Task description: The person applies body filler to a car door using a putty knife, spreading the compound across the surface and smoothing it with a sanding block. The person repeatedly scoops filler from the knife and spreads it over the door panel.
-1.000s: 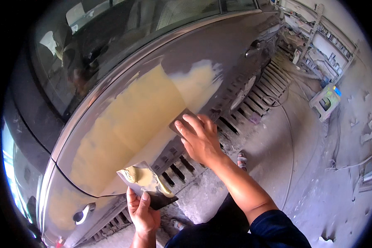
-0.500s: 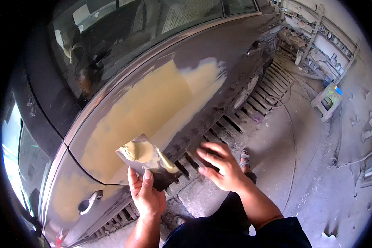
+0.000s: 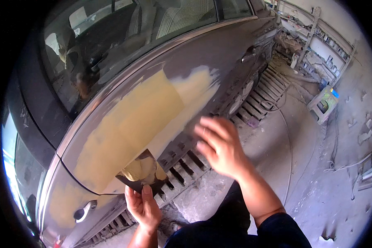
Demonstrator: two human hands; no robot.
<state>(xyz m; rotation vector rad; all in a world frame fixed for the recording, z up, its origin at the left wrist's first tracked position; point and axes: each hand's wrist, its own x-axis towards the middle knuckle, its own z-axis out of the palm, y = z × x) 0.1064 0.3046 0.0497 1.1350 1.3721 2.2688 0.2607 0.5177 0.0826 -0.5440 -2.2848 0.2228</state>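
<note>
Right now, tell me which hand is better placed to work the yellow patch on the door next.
Likely the right hand: it is raised near the yellow patch, though blur hides whether it holds a tool. The left hand is occupied, gripping the dark plate with yellow paste on it.

No text, label, brand, number or sign could be read. The small containers (image 3: 331, 65) on the shelf unit (image 3: 309, 31) were too small to show lettering, and the blue patch (image 3: 335, 94) on the pale stool (image 3: 316, 108) gave nothing legible.
</note>
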